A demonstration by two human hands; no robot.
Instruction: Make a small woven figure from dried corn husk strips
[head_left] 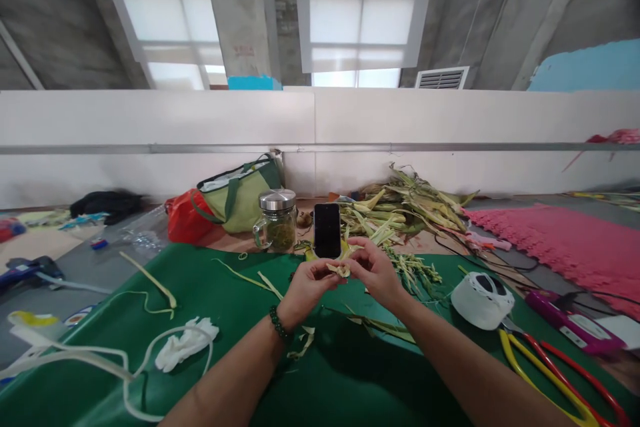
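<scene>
Both hands meet over the green mat (360, 380), just in front of an upright phone (327, 230). My left hand (313, 287) pinches a small pale piece of corn husk (340, 270) from the left. On its other side, my right hand (375, 273) grips the same piece between thumb and fingers. Below the hands, loose husk strips (385, 327) lie on the mat. A bunch of thin green stalks (413, 270) rests just beyond my right hand. The fingertips partly hide the held piece.
A lidded glass mug (277, 223) stands behind the mat, beside a green bag (240, 197). A husk heap (415, 203) lies at back right. Red-and-yellow-handled pliers (550, 373) and a white round holder (483, 300) are at right. A white cord (123, 367) loops at left.
</scene>
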